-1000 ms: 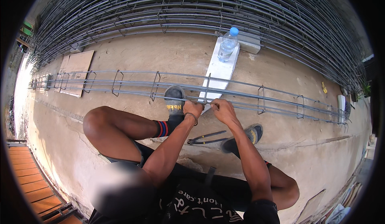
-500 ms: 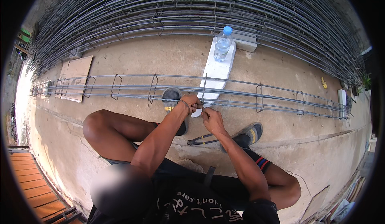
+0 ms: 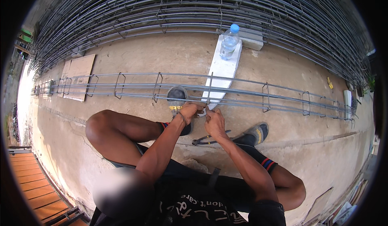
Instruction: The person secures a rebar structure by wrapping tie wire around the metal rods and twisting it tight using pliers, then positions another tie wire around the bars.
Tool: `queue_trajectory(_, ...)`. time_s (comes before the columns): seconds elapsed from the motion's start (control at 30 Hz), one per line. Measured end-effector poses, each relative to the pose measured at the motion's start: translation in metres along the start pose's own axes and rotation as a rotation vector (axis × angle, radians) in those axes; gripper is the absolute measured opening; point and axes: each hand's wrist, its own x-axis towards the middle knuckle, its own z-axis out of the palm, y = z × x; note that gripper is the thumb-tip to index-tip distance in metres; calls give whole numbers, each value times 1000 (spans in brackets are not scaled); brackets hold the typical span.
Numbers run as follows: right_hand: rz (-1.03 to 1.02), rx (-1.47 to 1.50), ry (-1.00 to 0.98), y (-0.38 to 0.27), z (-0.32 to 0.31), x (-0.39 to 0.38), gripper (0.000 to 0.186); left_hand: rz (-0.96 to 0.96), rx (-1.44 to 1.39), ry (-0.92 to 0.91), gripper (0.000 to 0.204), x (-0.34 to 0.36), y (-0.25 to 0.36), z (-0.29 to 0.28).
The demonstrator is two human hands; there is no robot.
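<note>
Cage (image 3: 242, 91), running 9 to 3 o'clock | left hand (image 3: 189, 113), right hand (image 3: 215, 123) curled at its 6 o'clock, by central stirrup (image 3: 210, 87), cannot tell if gripping | others placed, joint here seemingly unfinished

Your forearms (image 3: 161, 142) slant forward and inward; your left hand (image 3: 189, 112) and right hand (image 3: 214, 123) sit close together, fingers (image 3: 199, 109) curled.

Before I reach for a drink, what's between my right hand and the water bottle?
In the head view, the rebar cage crosses between right hand and bottle, above the white slab.
</note>
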Motion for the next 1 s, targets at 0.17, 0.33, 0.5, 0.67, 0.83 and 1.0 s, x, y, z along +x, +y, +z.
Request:
queue_trajectory(0.17,165,221,-456,19,-37,42,20,98,-135,29,21,1,-19,2)
queue_trajectory(0.33,238,560,-539,37,-42,50,17,129,-411,-86,27,-5,-36,11)
queue_trajectory(0.5,110,371,-318,-6,-48,46,21,160,-398,-73,29,-12,-34,19)
queue_trajectory(0.67,-208,-436,-253,-23,-28,46,22,209,-380,-84,29,-1,-49,7)
queue_trajectory(0.83,-417,-644,-194,-20,-17,34,20,265,-421,-62,26,0,-50,9)
queue_trajectory(1.0,-528,-732,-273,-27,-18,48,21,343,-424,-19,15,15,-63,7)
